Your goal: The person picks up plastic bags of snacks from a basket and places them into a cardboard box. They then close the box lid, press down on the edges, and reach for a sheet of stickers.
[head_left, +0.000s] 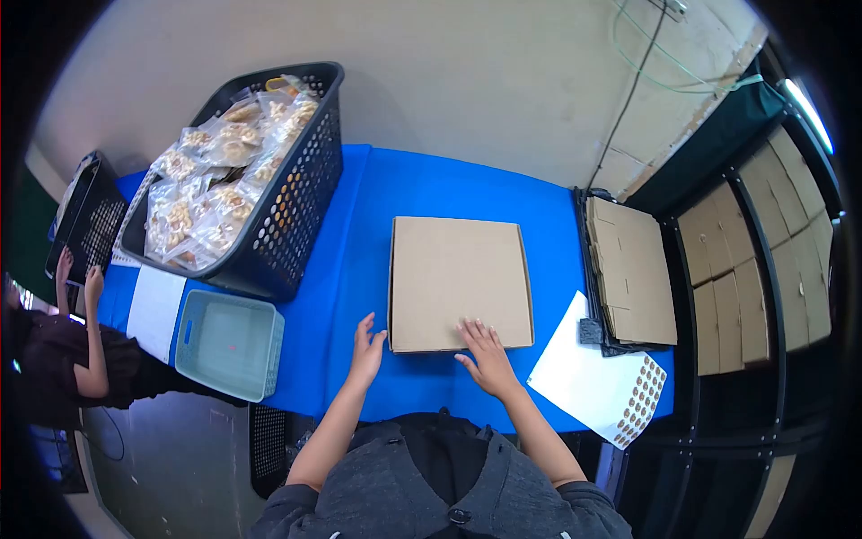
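Observation:
A closed, flat cardboard box (458, 278) lies on the blue-covered table (431, 184) in front of me. My right hand (488, 357) rests over the box's near edge, its fingers spread on the lid. Just off the box's left near corner is my left hand (366, 352), fingers apart and nothing in them. To the right of the box lies a white sheet with round stickers (639, 400), partly under a stack of flattened cardboard (633, 269).
A large dark basket (305, 198) full of bagged snacks (211, 216) stands at the back left. Before it sits a pale green plastic tray (229, 346). Another person (76, 359) is at far left near a black crate (94, 220). Shelves of boxes (745, 269) stand right.

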Available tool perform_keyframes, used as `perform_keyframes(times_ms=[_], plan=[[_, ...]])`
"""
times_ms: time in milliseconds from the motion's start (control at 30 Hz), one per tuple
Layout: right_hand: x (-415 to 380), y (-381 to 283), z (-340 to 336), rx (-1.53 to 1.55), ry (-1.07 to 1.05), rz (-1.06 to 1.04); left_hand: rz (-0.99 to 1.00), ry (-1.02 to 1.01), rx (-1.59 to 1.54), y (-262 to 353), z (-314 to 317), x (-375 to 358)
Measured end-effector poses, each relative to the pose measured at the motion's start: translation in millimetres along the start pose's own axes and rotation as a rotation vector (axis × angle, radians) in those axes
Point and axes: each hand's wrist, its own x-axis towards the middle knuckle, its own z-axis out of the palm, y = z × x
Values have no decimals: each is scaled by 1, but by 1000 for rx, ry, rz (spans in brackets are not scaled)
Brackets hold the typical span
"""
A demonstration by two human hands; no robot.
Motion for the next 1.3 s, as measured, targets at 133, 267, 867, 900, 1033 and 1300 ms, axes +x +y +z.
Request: perform_keyframes(times_ms=[133,267,867,900,1033,1300], plan=[[-37,43,-7,91,401,221,77,57,85,22,-4,-7],[-110,120,-12,-129,706,689,217,-13,166,10,-11,-10],[-245,192,14,-249,432,1150,228,305,246,38,47,-47],[-247,195,15,-249,440,1159,216,293,190,39,52,-48],[-243,210,12,-309,483,1112,183,273,134,41,64,-55],[-254,245,-3,-238,659,926,140,436,363,18,76,-53]])
